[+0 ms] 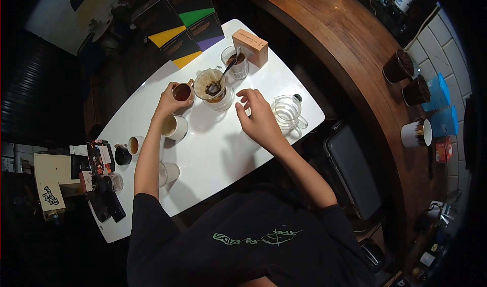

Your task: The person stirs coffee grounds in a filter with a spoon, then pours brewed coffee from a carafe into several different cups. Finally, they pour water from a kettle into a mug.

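Observation:
My left hand [170, 104] is wrapped round a small cup of dark brown liquid [183, 91] at the left of the coffee dripper. The glass dripper [203, 80] holds a paper filter with wet coffee grounds and a spoon [228, 71] leaning in it. Under it is a glass server [222, 102]. My right hand [257, 115] hovers right of the server with fingers apart and nothing visible in them. Beside that hand stands a clear glass jug [287, 112]. A white mug [175, 127] sits just below my left hand.
Behind the dripper are a glass of coffee grounds [235, 63] and an orange box [251, 47]. Another cup [135, 145] and a pale glass [168, 174] stand to the left. A curved wooden counter [324, 38] runs along the right, past a dark chair [352, 167].

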The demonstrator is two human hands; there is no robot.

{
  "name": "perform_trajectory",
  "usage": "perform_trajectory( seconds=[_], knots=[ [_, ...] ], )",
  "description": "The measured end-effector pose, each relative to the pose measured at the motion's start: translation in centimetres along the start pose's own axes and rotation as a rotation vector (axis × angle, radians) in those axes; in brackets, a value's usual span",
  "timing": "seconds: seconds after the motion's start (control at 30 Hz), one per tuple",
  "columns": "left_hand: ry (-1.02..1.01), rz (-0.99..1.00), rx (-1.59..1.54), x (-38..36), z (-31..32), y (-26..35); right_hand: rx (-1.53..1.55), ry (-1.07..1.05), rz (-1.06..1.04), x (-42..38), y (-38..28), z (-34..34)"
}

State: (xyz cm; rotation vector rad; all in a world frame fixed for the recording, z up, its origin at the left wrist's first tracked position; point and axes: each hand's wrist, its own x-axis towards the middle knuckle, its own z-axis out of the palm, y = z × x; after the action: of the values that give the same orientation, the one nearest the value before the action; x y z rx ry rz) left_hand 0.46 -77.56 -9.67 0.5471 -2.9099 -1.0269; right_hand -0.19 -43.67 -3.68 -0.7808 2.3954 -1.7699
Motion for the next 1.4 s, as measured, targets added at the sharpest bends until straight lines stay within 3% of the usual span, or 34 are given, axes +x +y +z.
perform_trajectory(
  seconds=[0.4,0.57,0.7,0.77,0.9,1.0,1.1,1.2,1.4],
  knots=[
    [-0.012,-0.062,-0.024,-0.4,0.2,-0.4,0.023,-0.111,0.127,3.5,1.9,2.0],
    [0.034,0.027,0.233,-0.5,-1.1,-0.7,-0.015,-0.123,0.140,4.2,2.5,2.3],
    [0.038,0.000,0.435,-3.7,-3.7,5.7,0.016,-0.096,0.152,4.7,2.9,2.7],
    [0.083,0.260,0.484,-5.3,-3.7,8.0,0.009,-0.097,0.156,5.1,3.3,3.0],
    [0.005,0.270,0.220,-6.0,-1.6,10.9,-0.021,-0.098,0.163,5.9,4.1,3.8],
    [-0.051,0.126,0.029,-5.6,0.2,11.2,0.073,-0.097,0.221,6.0,4.2,4.2],
    [0.053,0.264,0.088,-4.9,1.6,10.1,0.134,-0.128,0.293,6.0,4.3,4.2],
    [0.107,0.243,0.042,-4.5,2.4,9.6,0.265,-0.163,0.337,6.2,4.2,4.3],
    [0.107,0.173,-0.114,-4.3,3.0,9.5,0.210,-0.139,0.275,6.7,5.1,5.1]
  ],
)
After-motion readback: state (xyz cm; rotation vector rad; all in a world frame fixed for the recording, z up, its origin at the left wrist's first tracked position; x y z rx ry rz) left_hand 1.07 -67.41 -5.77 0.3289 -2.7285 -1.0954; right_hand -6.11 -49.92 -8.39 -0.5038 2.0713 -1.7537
